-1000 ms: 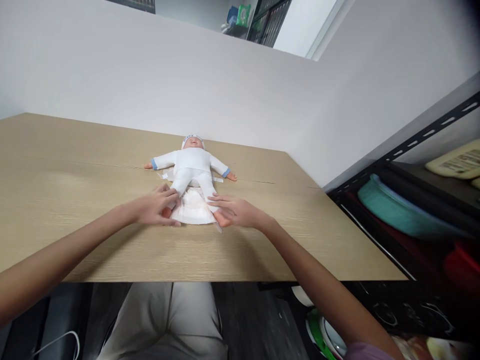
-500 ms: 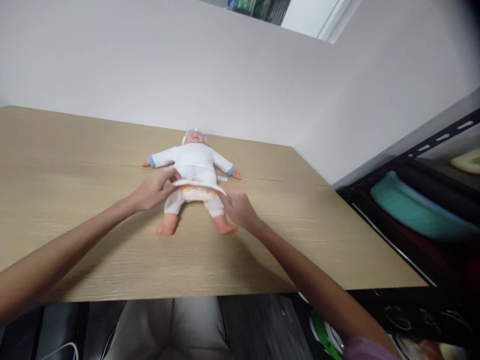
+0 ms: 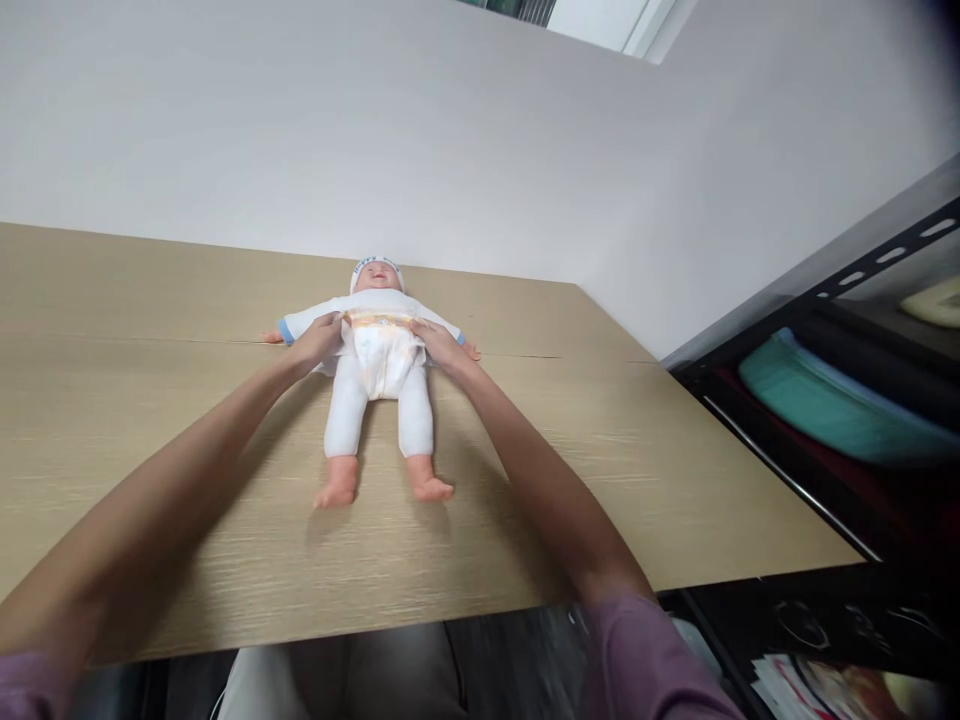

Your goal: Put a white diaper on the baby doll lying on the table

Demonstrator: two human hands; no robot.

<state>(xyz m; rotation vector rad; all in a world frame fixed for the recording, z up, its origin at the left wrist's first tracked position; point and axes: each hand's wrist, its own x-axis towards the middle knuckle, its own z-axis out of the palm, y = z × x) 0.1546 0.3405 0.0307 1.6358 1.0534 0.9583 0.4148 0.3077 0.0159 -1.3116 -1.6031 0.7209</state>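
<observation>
A baby doll (image 3: 343,408) in a white suit with blue cuffs and a white printed cap lies on its back, feet toward me. A white diaper (image 3: 384,355) with an orange printed waistband is between its legs, its front folded up over the belly. My left hand (image 3: 321,338) pinches the waistband's left corner. On the opposite side, my right hand (image 3: 437,343) grips the right corner. The waistband is stretched flat between both hands. My fingertips are partly hidden against the diaper's edges.
The doll lies on a wooden table (image 3: 570,460) with a seam across it, against a pale wall (image 3: 300,130). On the right stands a black metal shelf (image 3: 840,285) holding a teal item (image 3: 840,405). Papers (image 3: 795,685) lie low at the right.
Both hands have moved up toward the doll's chest, bringing the diaper's front from above the thighs onto the belly. The doll's legs now show fully and lie straighter.
</observation>
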